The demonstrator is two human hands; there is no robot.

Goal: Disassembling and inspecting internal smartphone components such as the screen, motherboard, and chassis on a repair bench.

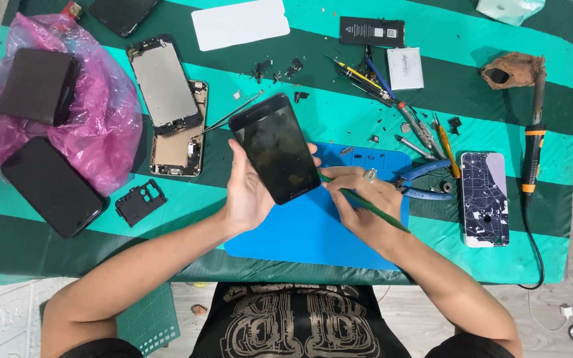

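Pink plastic bag [101, 113] at ten o'clock on the green-striped surface [339, 113]. Opened phone chassis [170, 109] beside it. Soldering iron [533, 142] and cracked phone [484, 197] at three o'clock. Battery [371, 31] at twelve; blue pliers [426, 182] near centre.

a dark phone screen [275, 147] sits tilted in the left hand [247, 192], over the blue mat [300, 232]; another black screen [51, 187] lies far left, a cracked one [484, 197] far right (white-edged), and a black labelled battery [371, 31] lies up top
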